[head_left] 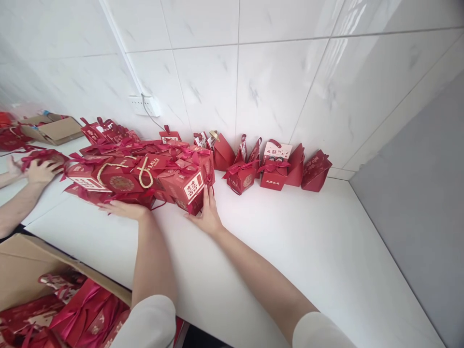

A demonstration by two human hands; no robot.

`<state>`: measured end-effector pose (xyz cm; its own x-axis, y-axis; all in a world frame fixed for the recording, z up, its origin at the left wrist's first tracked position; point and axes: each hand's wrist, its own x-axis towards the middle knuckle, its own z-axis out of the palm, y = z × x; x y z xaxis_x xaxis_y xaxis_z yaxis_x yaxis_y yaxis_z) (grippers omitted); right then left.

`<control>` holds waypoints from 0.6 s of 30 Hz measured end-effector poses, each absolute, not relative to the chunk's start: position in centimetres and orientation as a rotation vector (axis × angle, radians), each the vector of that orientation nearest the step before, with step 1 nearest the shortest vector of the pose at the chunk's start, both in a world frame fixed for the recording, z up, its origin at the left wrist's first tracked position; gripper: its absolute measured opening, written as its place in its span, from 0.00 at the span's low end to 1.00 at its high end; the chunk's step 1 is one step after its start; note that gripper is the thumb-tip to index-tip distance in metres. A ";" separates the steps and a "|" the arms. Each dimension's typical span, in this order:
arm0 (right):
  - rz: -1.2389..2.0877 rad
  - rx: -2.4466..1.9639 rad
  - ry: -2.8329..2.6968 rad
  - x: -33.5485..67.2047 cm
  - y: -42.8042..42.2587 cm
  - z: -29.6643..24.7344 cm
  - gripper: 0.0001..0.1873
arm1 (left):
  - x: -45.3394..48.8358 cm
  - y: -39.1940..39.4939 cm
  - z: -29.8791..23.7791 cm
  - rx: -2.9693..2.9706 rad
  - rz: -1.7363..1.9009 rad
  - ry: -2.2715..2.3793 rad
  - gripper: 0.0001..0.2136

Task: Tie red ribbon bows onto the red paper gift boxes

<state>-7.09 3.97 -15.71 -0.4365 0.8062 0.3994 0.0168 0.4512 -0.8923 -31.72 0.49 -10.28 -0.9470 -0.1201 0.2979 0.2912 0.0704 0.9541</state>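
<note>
A long cluster of red gift boxes [121, 181], packed close together in layers, sits on the white table in front of me. They carry dark pink ribbons, cream cords and white double-happiness labels. My left hand [125, 209] lies against the lower front of the cluster, fingers stretched out flat. At the right end, my right hand [208, 212] rests against a red gift box with a double-happiness label [194, 187]. Its fingers point up along the side, the thumb apart near the bottom edge. Neither hand appears to lift a box.
Smaller red boxes [274, 179] and red bags stand along the tiled wall. A cardboard box [105, 282] full of red packages is at lower left. Another person's hands [41, 169] touch a red package on the left. A flat carton [60, 129] lies behind; a grey panel [416, 193] borders the right.
</note>
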 end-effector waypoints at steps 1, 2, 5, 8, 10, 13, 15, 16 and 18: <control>1.084 -0.727 -1.813 -7.2 4.1 -15.8 0.63 | -31.9 0.8 -10.5 -0.234 -1.943 -2.081 0.28; 1.072 -0.743 -1.831 -7.2 4.2 -15.9 0.61 | -32.1 1.1 -10.8 -0.288 -1.936 -2.104 0.27; 1.027 -0.744 -1.880 -7.3 4.6 -16.0 0.55 | -32.6 1.9 -11.4 -0.382 -1.895 -2.154 0.28; 1.043 -0.742 -1.902 -7.2 4.7 -16.0 0.52 | -32.9 2.2 -11.7 -0.437 -1.843 -2.174 0.28; 1.067 -0.745 -1.901 -7.1 4.6 -15.9 0.50 | -33.0 2.3 -11.9 -0.487 -1.821 -2.170 0.29; 1.082 -0.748 -1.886 -7.1 4.5 -15.9 0.49 | -33.0 2.5 -12.2 -0.562 -1.812 -2.164 0.30; 1.079 -0.752 -1.876 -7.2 4.5 -15.9 0.49 | -33.0 2.7 -12.4 -0.580 -1.820 -2.148 0.30; 1.078 -0.757 -1.867 -7.3 4.6 -15.9 0.48 | -32.9 2.8 -12.4 -0.572 -1.826 -2.134 0.30; 1.078 -0.768 -1.843 -7.4 4.7 -15.9 0.48 | -32.7 2.9 -12.4 -0.533 -1.837 -2.098 0.31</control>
<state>-7.39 4.70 -15.93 -0.4546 0.8157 0.3578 0.0877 0.4407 -0.8934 -32.69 2.89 -12.41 -0.8859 0.0782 0.4573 0.4636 0.1126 0.8789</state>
